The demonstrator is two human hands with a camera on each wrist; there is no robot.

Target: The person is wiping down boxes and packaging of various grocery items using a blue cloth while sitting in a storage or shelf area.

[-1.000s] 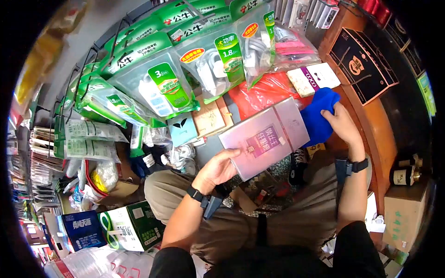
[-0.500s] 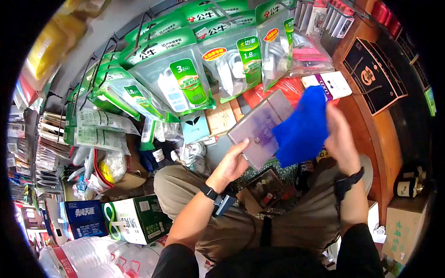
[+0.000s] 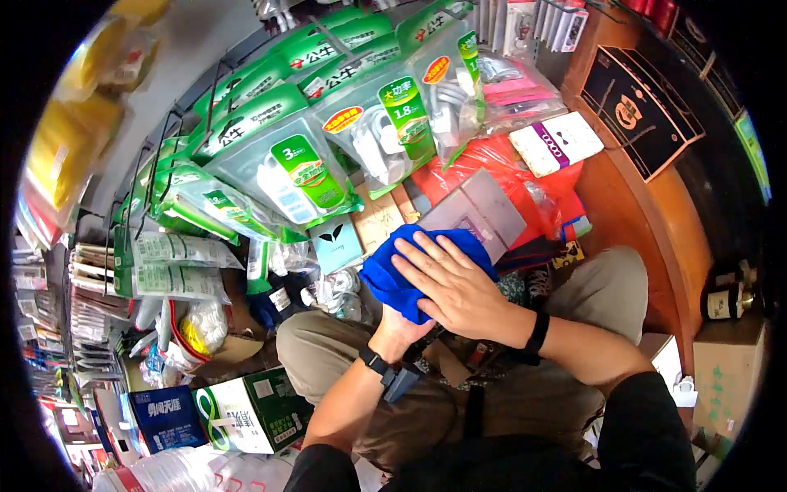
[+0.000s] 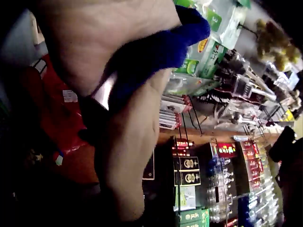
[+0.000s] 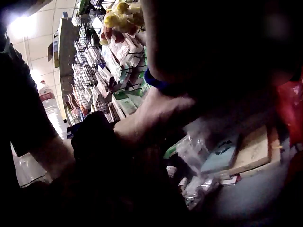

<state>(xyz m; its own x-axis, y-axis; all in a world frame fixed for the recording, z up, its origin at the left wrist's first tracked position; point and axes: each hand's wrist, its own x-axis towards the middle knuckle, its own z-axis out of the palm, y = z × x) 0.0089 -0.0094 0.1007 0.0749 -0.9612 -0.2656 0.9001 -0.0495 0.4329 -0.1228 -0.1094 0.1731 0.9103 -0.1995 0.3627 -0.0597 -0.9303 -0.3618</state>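
In the head view the right hand (image 3: 455, 283) lies with its fingers straight and spread on a blue cloth (image 3: 381, 275), pressing it down over the near end of a flat, clear-wrapped pinkish package (image 3: 492, 209). Below the cloth the left hand (image 3: 402, 328) supports the package from underneath; its fingers are hidden by cloth and package. The left wrist view shows the blue cloth (image 4: 149, 56) bunched between the two hands, with a bright sliver of the package beside it. The right wrist view is mostly dark, with only an edge of blue cloth showing.
Green-topped packs (image 3: 316, 176) hang ahead on hooks. A red plastic bag (image 3: 541, 176), a white and purple box (image 3: 556, 143), a teal packet (image 3: 336, 243) and a tan packet (image 3: 379, 220) lie beyond the hands. A black box (image 3: 635, 115) stands at the right.
The right hand has moved left with the blue cloth, from beside the package to on top of its near end. The left hand has become partly covered.
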